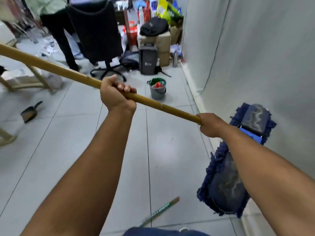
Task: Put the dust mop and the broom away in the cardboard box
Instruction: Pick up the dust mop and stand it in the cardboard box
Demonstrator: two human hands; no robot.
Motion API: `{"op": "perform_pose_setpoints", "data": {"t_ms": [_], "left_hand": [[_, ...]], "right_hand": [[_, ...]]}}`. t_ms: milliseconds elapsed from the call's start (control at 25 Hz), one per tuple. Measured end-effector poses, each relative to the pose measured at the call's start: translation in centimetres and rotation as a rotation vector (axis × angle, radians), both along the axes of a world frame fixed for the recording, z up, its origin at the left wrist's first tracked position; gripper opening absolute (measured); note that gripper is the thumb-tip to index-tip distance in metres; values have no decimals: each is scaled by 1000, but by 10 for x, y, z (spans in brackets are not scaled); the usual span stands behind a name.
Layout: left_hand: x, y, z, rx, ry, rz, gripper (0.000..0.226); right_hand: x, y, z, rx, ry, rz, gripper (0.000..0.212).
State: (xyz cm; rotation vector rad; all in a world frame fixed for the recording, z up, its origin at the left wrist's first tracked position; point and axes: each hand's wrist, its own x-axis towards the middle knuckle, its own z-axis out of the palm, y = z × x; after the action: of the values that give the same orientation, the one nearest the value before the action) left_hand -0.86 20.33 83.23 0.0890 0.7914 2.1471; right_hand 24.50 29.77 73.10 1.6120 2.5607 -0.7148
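I hold the dust mop by its long wooden handle [51, 65], which runs from the upper left down to the right. My left hand [115, 94] grips the handle near its middle. My right hand [211, 125] grips it lower, just above the mop head. The dark blue fringed mop head [226, 183] hangs off the floor beside the grey wall at the right, partly behind my right forearm. A broom handle [160, 211] wrapped in green lies on the floor near my feet; its bristles are out of view. A cardboard box [163, 45] stands at the back.
A grey bucket [157, 89] with red and green items stands on the tiled floor ahead. A dustpan [29, 113] lies at the left. A black office chair [98, 31], a person standing [56, 23], bags and clutter fill the back. Wooden furniture legs [34, 77] sit left.
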Motion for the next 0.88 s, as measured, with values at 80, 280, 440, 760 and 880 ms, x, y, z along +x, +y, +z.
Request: {"op": "perform_pose_setpoints", "data": {"t_ms": [80, 280, 440, 760, 880], "left_hand": [[0, 6, 30, 92, 51, -82, 32], [5, 10, 95, 254, 132, -298, 30], [22, 5, 132, 290, 163, -502, 33], [101, -27, 153, 340, 144, -884, 29], [156, -63, 154, 363, 138, -1057, 27]], "right_hand": [[5, -2, 28, 8, 48, -9, 21], [19, -35, 81, 158, 186, -104, 14], [32, -79, 103, 247, 205, -317, 21], [87, -214, 111, 196, 254, -736, 24], [124, -291, 114, 163, 264, -921, 18]]}}
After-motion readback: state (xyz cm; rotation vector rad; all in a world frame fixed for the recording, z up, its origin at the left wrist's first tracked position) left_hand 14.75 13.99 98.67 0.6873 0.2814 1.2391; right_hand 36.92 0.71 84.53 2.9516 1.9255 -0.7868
